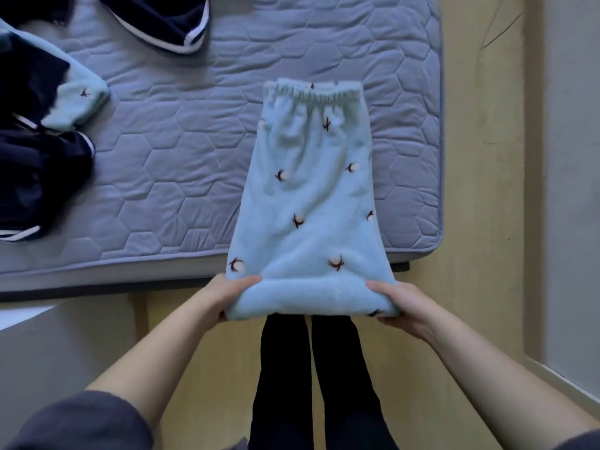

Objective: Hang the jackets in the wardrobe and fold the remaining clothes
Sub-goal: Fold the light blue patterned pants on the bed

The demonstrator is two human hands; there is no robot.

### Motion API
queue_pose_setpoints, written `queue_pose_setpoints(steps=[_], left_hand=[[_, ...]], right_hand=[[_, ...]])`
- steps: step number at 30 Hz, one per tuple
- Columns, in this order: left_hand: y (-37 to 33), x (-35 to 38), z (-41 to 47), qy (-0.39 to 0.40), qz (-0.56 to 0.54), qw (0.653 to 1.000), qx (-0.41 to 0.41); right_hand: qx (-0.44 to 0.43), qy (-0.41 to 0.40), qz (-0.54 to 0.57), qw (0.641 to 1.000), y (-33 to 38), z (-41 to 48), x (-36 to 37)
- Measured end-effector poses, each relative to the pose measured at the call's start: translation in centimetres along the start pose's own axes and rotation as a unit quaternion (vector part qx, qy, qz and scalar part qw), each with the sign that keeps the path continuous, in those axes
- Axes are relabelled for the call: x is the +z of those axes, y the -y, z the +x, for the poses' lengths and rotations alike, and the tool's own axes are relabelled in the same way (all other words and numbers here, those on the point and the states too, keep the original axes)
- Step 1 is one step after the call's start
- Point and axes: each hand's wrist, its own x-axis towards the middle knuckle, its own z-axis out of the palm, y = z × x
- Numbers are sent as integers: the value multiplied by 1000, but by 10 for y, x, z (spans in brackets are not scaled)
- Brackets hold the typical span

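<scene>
Light blue fleece trousers [311,203] with small dark and white flower marks lie folded lengthwise, waistband away from me, reaching from the mattress past its near edge. My left hand [227,295] grips the left corner of the near folded end, thumb on top. My right hand [394,302] grips the right corner the same way. The near end is held off the bed above my legs.
The blue quilted mattress [162,157] fills the upper view. Dark navy clothes with white stripes [35,177] and a matching light blue fleece piece [81,99] lie piled at the left, more navy cloth [175,24] at the top. Yellow floor [480,287] lies right of the bed.
</scene>
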Motion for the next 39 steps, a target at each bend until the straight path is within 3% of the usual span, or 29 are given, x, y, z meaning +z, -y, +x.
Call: queue_pose_setpoints(steps=[4, 11, 14, 16, 17, 18, 21, 23, 26, 31, 33, 34, 37, 39], left_hand=[[-51, -10, -44, 0, 17, 1000, 11], [-229, -25, -35, -15, -60, 990, 128], [-279, -16, -2, -43, -143, 968, 203], [-287, 3, 29, -106, -115, 950, 270], [-280, 14, 45, -161, -36, 933, 319], [-269, 24, 60, -223, 81, 898, 371], [-239, 43, 95, -322, 378, 711, 498], [-240, 50, 121, -327, 455, 633, 534], [-253, 53, 161, -330, 501, 596, 534], [-255, 52, 222, -349, 533, 529, 561], [-253, 52, 234, -370, 515, 536, 557], [-252, 52, 236, -382, 502, 556, 542], [-251, 44, 223, -399, 388, 690, 463], [-249, 37, 213, -371, 289, 751, 464]], right_hand=[[3, 18, 10, 1000, 58, -45, -3], [-175, -35, 64, 982, 241, -24, 12], [-253, -39, 63, 965, 282, 11, 30], [-316, -117, -30, 941, 280, 46, 42], [-355, -184, -131, 907, 269, 63, 48], [-390, -253, -244, 851, 254, 76, 54], [-495, -338, -447, 664, 224, 105, 78], [-530, -348, -499, 591, 227, 130, 92], [-517, -376, -530, 557, 239, 171, 98], [-480, -412, -526, 568, 225, 229, 92], [-470, -425, -505, 587, 223, 238, 92], [-457, -431, -490, 605, 222, 239, 92], [-414, -434, -412, 686, 220, 230, 87], [-405, -411, -339, 743, 220, 219, 81]])
